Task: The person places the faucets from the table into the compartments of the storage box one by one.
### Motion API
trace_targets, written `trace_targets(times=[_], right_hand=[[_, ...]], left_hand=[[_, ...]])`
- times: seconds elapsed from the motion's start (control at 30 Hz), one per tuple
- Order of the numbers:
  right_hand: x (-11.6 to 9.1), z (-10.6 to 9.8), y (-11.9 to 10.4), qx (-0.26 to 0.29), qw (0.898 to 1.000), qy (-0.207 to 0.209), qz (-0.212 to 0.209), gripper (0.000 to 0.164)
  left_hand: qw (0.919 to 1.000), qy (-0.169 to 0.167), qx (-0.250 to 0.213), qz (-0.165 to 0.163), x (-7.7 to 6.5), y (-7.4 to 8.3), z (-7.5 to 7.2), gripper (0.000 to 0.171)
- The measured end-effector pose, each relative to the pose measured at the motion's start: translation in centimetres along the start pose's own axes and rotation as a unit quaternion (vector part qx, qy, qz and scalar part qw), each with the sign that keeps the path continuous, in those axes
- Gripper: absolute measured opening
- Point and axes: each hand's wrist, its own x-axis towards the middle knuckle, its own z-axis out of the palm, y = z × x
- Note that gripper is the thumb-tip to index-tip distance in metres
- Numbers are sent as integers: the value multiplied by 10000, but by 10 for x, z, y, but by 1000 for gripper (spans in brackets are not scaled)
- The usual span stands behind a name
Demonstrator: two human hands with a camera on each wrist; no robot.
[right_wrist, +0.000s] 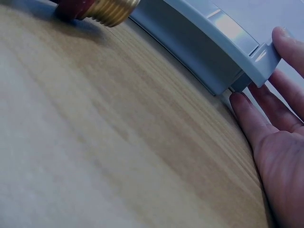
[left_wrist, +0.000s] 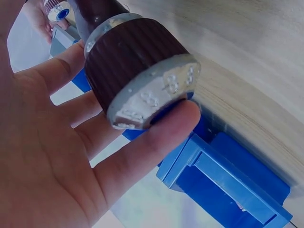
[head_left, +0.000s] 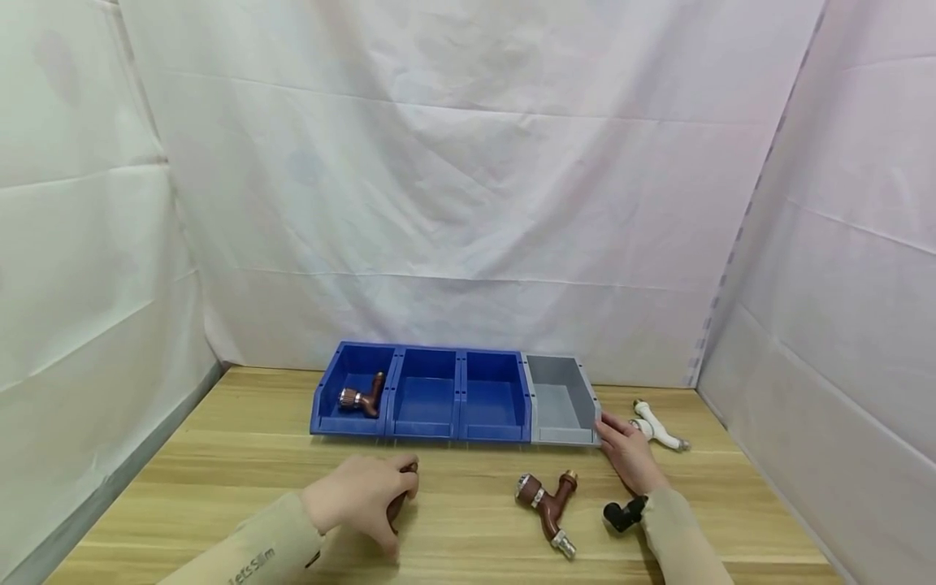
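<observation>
Mostly brown, the tap (left_wrist: 135, 59) has silver trim.

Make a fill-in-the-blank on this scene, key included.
1. Three of the four bins are ____.
2. The hand touching the gray bin is the person's ____ one.
3. The rightmost tap is ____ in colour.
4. Counting from the left, the brown tap inside a bin lies in bin number ____.

blue; right; white; one

Brown faucet (left_wrist: 137, 66) and gray bin (head_left: 563, 435)

The faucet's ribbed, silvery-capped knob met a fingertip of the left hand (head_left: 363, 491). The bin stood upright on the table (head_left: 249, 431), front corner in the right hand's (head_left: 630, 452) grip.
</observation>
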Motion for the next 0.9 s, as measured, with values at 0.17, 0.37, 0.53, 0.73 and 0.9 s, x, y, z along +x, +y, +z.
trace_targets(times=[0.17, 0.37, 0.53, 0.73, 0.9], right_hand=[[0, 0, -1, -16, 10000, -25, 21, 59], [0, -1, -1, 99, 9999, -55, -16, 58], [1, -1, -3, 215, 9998, -33, -24, 61], [2, -1, -3, 137, 9999, -85, -33, 60], [2, -2, -1, 147, 9998, -123, -36, 61]], left_hand=[[10000, -46, -11, -10, 3, -1, -1, 50], [9999, -18, 95, 37, 4, -2, -3, 50], [9999, -49, 114, -9, 5, -1, -7, 51], [9999, -63, 155, -35, 6, 0, -9, 51], [9998, -109, 125, -62, 5, -1, -9, 51]])
